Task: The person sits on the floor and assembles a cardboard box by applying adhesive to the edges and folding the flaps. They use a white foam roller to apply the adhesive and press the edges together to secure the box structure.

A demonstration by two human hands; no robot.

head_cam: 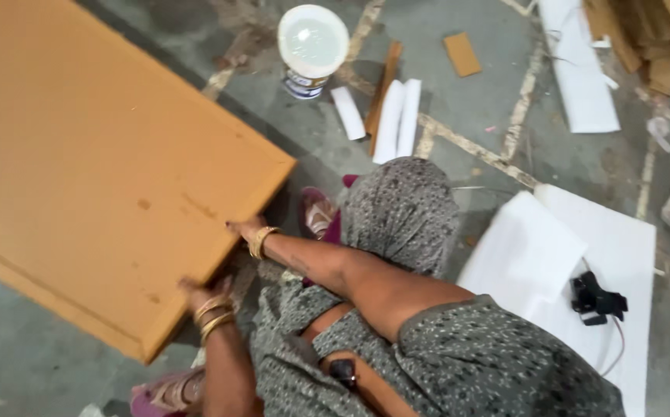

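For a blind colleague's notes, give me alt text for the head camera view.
Two bangled hands, left hand and right hand, grip the near edge of a large orange-brown board over a grey floor. A white tub, white foam sheets and cardboard scraps lie around.

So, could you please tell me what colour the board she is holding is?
The board is plain orange-tan, seen best in the head view.

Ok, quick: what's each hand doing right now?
Left hand: gripping the near edge of the large brown board.
Right hand: gripping the same edge, closer to the board's corner; fingers mostly hidden.
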